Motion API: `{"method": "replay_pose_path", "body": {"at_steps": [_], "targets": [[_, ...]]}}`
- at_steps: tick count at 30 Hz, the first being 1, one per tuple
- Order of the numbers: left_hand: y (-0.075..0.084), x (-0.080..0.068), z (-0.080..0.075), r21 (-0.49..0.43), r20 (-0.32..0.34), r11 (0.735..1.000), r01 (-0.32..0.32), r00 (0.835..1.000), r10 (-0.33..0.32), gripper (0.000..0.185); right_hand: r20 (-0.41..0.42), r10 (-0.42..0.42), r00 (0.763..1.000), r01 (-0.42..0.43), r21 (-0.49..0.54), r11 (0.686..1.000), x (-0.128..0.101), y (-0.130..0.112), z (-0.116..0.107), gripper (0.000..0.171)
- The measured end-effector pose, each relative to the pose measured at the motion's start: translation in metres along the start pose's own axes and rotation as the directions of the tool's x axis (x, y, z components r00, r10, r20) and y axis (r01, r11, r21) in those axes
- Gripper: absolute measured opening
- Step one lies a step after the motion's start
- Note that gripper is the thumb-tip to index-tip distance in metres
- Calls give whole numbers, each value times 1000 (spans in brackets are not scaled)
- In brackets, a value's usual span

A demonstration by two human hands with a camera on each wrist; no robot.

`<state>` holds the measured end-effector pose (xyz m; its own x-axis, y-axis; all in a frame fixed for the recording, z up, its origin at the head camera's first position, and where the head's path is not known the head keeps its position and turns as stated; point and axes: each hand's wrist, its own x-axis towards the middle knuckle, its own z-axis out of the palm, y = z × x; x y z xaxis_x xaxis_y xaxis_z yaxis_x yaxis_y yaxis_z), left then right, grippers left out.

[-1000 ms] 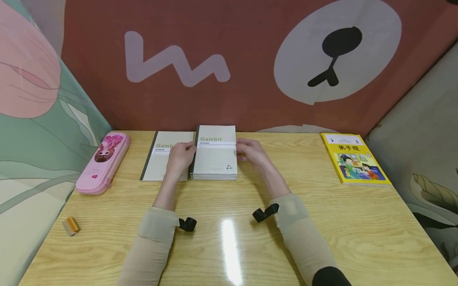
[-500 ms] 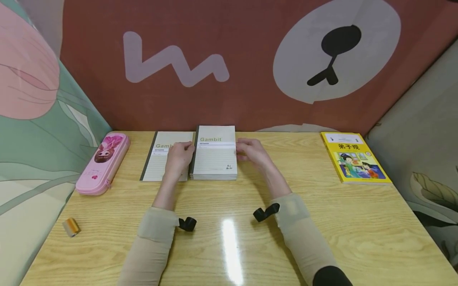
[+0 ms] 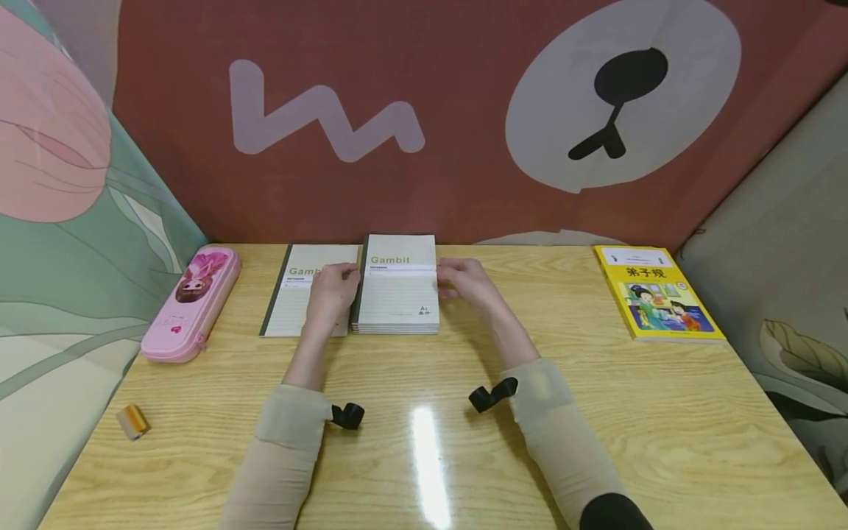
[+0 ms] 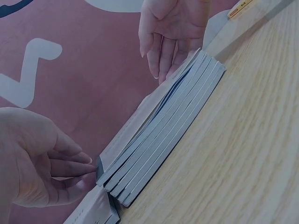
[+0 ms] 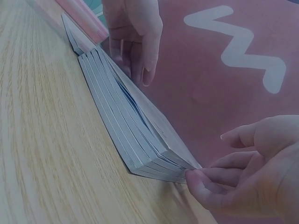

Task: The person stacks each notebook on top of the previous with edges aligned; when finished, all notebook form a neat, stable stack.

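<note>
A stack of several Gambit notebooks (image 3: 400,291) with pale covers and dark spines lies at the table's back edge. My left hand (image 3: 333,292) touches the spine side with its fingertips, above another Gambit notebook (image 3: 281,305) lying flat to the left. Opposite, my right hand (image 3: 469,283) has its fingertips at the stack's right edge. In the right wrist view those fingers (image 5: 198,184) meet the corner of the upper notebooks. The left wrist view shows the top notebook's pages fanned slightly apart, with the lower ones lying evenly.
A pink pencil case (image 3: 192,302) lies at the back left, and a small orange and grey eraser-like block (image 3: 132,421) is nearer the front. A yellow picture book (image 3: 662,294) lies at the back right. A printed red wall cloth (image 3: 464,191) rises right behind the table.
</note>
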<state>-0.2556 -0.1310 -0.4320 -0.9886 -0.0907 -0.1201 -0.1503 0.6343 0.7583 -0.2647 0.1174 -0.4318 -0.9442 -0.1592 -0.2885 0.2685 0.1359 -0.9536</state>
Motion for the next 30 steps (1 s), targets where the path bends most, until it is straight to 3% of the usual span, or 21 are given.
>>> {"method": "replay_pose_path", "body": {"at_steps": [13,21,30], "targets": [[0,-1,1,25,-18,1000,2,1000,-1,39,-10,18,1000,-18,9,1000,2,1,-1,48],[1,-1,1,-17,-3,1000,21,1000,-21,43,-2,18,1000,-18,48,999,4,3,-3,53],[-2,-1,2,-9,-11,1000,-22,1000,22,42,-10,36,999,-35,50,998,4,3,-3,50]]}}
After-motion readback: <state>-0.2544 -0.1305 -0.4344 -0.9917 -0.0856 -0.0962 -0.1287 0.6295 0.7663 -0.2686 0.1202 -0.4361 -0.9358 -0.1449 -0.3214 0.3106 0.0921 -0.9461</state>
